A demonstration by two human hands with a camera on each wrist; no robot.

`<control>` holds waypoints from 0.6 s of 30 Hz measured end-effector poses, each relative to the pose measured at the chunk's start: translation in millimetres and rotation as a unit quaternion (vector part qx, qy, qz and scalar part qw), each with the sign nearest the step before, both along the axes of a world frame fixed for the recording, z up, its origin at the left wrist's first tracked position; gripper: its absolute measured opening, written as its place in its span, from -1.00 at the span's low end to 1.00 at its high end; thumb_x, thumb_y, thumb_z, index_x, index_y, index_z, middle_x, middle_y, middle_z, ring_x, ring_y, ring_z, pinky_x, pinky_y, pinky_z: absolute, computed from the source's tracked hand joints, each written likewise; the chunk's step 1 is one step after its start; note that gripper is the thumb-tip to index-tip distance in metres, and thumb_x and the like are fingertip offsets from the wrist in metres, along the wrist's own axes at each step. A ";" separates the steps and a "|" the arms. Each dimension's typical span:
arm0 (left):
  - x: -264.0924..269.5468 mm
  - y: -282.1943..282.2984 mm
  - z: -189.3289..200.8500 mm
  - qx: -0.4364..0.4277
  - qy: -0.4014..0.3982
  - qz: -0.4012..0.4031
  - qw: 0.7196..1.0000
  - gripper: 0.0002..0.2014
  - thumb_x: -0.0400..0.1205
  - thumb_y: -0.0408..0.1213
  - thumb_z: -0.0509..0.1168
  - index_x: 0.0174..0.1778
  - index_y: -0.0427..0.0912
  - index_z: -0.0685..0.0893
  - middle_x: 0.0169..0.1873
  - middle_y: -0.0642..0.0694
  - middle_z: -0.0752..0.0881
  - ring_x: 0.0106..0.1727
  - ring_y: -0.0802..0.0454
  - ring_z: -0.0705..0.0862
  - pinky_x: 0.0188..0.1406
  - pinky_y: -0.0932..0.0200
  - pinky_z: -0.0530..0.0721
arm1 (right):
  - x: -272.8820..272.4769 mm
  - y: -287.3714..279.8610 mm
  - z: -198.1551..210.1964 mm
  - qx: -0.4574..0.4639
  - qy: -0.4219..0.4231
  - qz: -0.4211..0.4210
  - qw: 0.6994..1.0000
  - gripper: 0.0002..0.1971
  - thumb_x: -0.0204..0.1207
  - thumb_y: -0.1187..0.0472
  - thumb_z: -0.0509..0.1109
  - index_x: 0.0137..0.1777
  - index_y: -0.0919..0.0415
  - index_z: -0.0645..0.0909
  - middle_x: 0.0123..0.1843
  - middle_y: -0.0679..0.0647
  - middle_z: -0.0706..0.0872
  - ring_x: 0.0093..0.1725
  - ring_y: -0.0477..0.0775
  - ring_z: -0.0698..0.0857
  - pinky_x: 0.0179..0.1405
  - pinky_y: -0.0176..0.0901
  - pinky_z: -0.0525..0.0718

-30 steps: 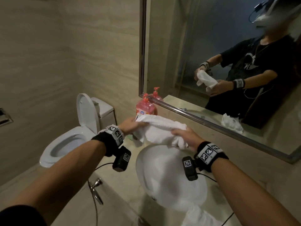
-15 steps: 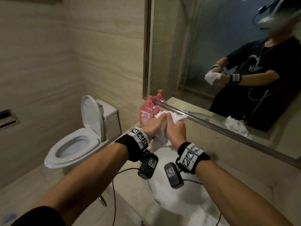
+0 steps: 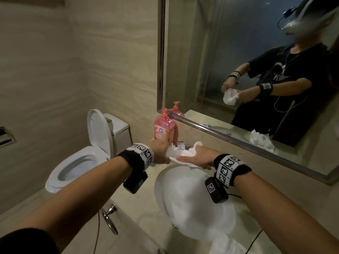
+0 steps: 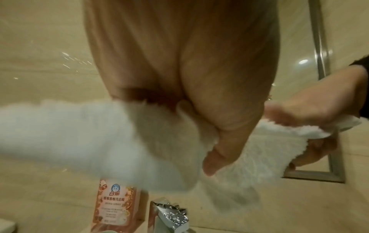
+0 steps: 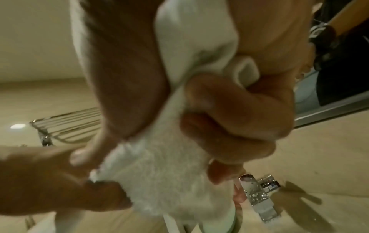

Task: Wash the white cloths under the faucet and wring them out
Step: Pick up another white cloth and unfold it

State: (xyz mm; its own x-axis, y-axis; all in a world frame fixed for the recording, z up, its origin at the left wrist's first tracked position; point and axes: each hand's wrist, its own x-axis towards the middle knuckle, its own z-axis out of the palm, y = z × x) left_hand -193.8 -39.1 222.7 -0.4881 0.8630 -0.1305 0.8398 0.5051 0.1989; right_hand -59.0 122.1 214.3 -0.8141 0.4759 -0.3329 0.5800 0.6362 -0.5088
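A white cloth [image 3: 180, 153] is held over the back edge of the white sink [image 3: 192, 202], just in front of the faucet [image 3: 184, 146]. My left hand [image 3: 164, 151] grips its left end, thumb [image 4: 217, 154] laid on the terry. My right hand [image 3: 192, 157] holds the right end, palm turned up. In the right wrist view its fingers [image 5: 235, 126] curl round a bunched fold of the cloth [image 5: 159, 176]. The chrome faucet [image 5: 257, 198] sits directly below. A second white cloth [image 3: 225, 242] lies on the counter at the sink's near edge.
A pink soap bottle [image 3: 164, 130] stands on the counter left of the faucet, close behind my left hand. The mirror [image 3: 256, 70] runs along the back wall. A toilet [image 3: 82, 154] with raised lid stands at the left. A towel ring [image 3: 110, 220] hangs under the counter.
My hands were pressed together round the bunched cloth. They have now drawn apart and lowered a little, and the cloth is spread out between them.
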 end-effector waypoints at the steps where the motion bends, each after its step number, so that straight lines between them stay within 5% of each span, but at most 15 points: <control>1: -0.5 1.9 -0.8 0.008 0.003 -0.015 1.000 -0.35 0.52 -0.13 0.50 0.39 -0.19 0.27 0.19 -0.22 0.60 0.03 -0.14 0.65 0.13 -0.02 0.71 | -0.3 -1.1 2.2 0.000 -0.021 0.008 1.000 0.07 -0.05 -0.76 0.42 0.18 0.14 0.45 -0.42 0.00 0.71 -0.68 -0.14 0.50 -0.69 -0.36 0.40; 4: -3.4 1.9 2.0 0.044 -0.018 -0.048 0.998 -0.58 0.60 -0.20 0.43 0.33 -0.16 0.49 0.25 -0.17 0.53 0.08 -0.08 0.61 0.19 -0.01 0.68 | -1.9 -1.9 5.8 -0.024 -0.048 0.014 0.998 0.22 0.03 -0.59 0.60 0.49 0.14 0.17 -0.23 0.07 0.69 -0.56 -0.12 0.54 -0.67 -0.32 0.44; 5: -5.7 1.3 3.7 0.061 -0.017 -0.059 0.996 -0.65 0.62 -0.21 0.41 0.29 -0.13 0.56 0.24 -0.15 0.58 0.07 -0.03 0.60 0.15 0.06 0.65 | -1.5 -1.4 5.9 -0.014 -0.039 0.024 0.999 0.19 0.09 -0.43 0.70 0.52 0.03 0.06 -0.08 0.08 0.69 -0.49 -0.13 0.59 -0.66 -0.31 0.47; 7: -8.6 -1.0 6.0 0.076 -0.020 -0.075 0.994 -0.73 0.65 -0.20 0.37 0.25 -0.08 0.57 0.18 -0.12 0.67 0.01 0.02 0.59 0.02 0.15 0.56 | 1.3 0.5 3.9 0.072 0.017 0.076 0.994 -0.10 0.25 -0.17 0.74 0.35 -0.03 0.15 0.14 0.01 0.60 -0.24 -0.05 0.67 -0.53 -0.30 0.52; 10: -12.0 -4.5 5.8 0.066 -0.019 -0.095 0.993 -0.83 0.71 -0.21 0.28 0.17 -0.10 0.50 0.16 -0.16 0.65 -0.05 0.02 0.61 -0.04 0.11 0.61 | 5.0 1.2 5.3 0.144 0.092 0.118 0.978 -0.65 0.51 -0.09 0.57 0.04 -0.08 0.44 0.04 -0.15 0.44 -0.09 0.03 0.63 -0.40 -0.27 0.54; 13: -20.2 -6.9 5.8 0.054 0.021 -0.110 0.992 -0.76 0.71 -0.20 0.29 0.19 -0.24 0.71 0.21 -0.15 0.63 0.14 -0.08 0.60 0.22 -0.05 0.60 | 5.5 9.4 11.2 0.140 0.116 0.145 0.972 -0.86 0.62 -0.07 0.46 0.03 -0.05 0.71 0.13 -0.07 0.52 0.09 -0.02 0.56 0.03 -0.11 0.52; 18: -31.0 -6.5 14.0 0.155 -0.048 -0.030 0.986 -0.73 0.72 -0.15 0.30 0.03 -0.31 0.76 -0.10 -0.26 0.76 -0.11 -0.19 0.68 -0.07 -0.03 0.60 | 1.6 19.1 19.5 0.077 0.226 0.063 0.969 -0.83 0.69 0.02 0.40 -0.11 -0.02 0.73 -0.18 0.02 0.77 -0.19 0.02 0.70 -0.32 -0.19 0.57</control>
State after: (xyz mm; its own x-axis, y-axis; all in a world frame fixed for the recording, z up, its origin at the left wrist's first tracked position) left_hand -224.8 -45.6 236.7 -0.4339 0.8953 0.1006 0.8360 0.3585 0.4153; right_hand -57.5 141.2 233.8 -0.9149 0.3795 0.1378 0.2339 0.7764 -0.5852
